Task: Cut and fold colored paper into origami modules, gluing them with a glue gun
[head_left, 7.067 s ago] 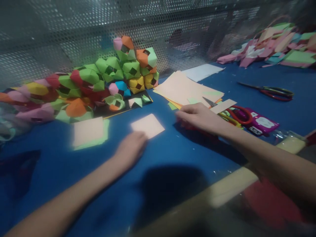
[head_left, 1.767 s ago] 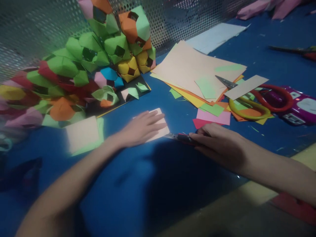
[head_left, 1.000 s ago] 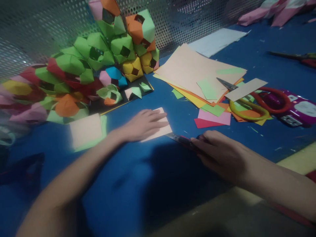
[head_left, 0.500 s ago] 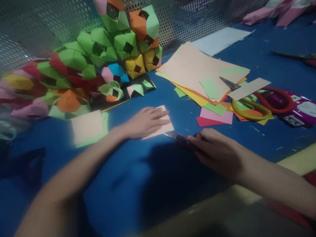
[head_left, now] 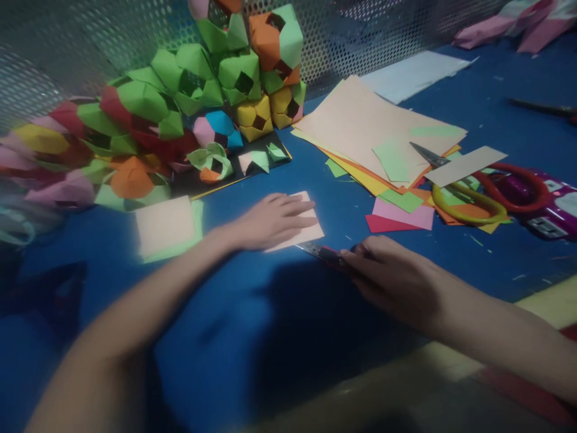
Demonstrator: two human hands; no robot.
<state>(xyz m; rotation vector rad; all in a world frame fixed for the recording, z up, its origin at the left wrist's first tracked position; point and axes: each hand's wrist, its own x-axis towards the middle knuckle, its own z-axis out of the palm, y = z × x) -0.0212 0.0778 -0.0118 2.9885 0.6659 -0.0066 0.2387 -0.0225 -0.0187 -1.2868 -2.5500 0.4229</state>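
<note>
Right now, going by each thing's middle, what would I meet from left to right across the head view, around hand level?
Pale square paper stack → left hand → bladed tool → right hand → red-and-yellow-handled scissors → purple object at the edge.
</note>
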